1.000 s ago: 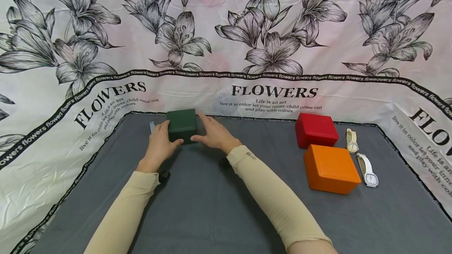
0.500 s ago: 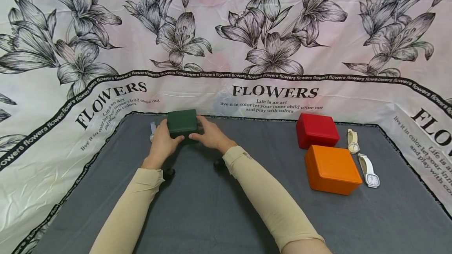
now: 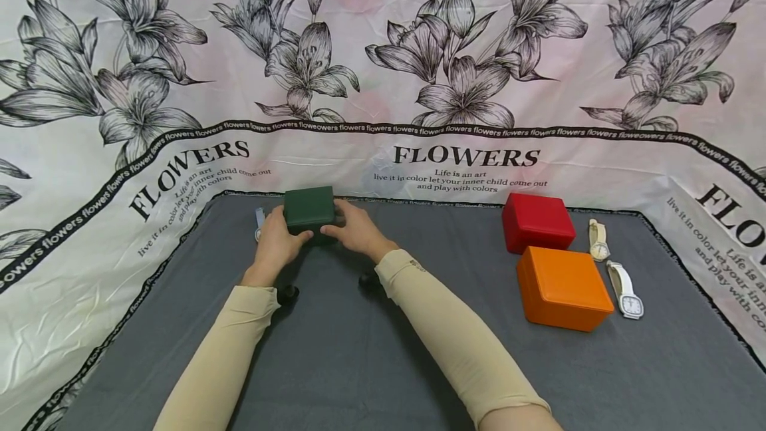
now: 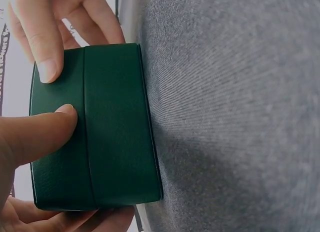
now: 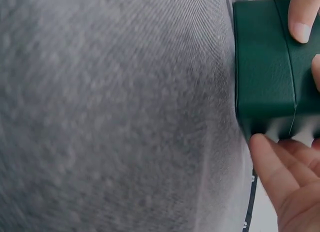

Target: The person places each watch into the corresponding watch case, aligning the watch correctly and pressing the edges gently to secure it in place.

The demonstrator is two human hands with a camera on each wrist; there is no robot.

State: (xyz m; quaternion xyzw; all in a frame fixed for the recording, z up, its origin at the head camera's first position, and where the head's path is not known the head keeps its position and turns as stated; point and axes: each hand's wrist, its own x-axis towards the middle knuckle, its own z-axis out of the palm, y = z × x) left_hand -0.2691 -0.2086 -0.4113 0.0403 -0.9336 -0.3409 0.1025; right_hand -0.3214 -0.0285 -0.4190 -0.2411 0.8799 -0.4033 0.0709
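A dark green box (image 3: pixel 308 206), likely leather-covered, stands at the far left part of the grey cloth with its lid down. My left hand (image 3: pixel 275 245) grips its left side, thumb on the front face. From the right side my right hand (image 3: pixel 359 228) holds it the same way. In the left wrist view both thumbs press the front of the lid, above the seam, and fingers wrap round both ends. The right wrist view shows the right fingers (image 5: pixel 277 167) along one end of the box. A watch with a pale blue strap (image 3: pixel 259 218) lies just left of my left hand, partly hidden.
At the right stand a red box (image 3: pixel 538 221) and, in front of it, an orange box (image 3: pixel 562 288). Beside them lie a cream-strapped watch (image 3: pixel 597 239) and a white-strapped watch (image 3: pixel 625 291). The grey cloth (image 3: pixel 359 351) ends at a flower-printed border behind.
My right hand has come in leftward from beside the green box and now holds its right side. My left hand has closed slightly onto the left side. The box has stayed in place.
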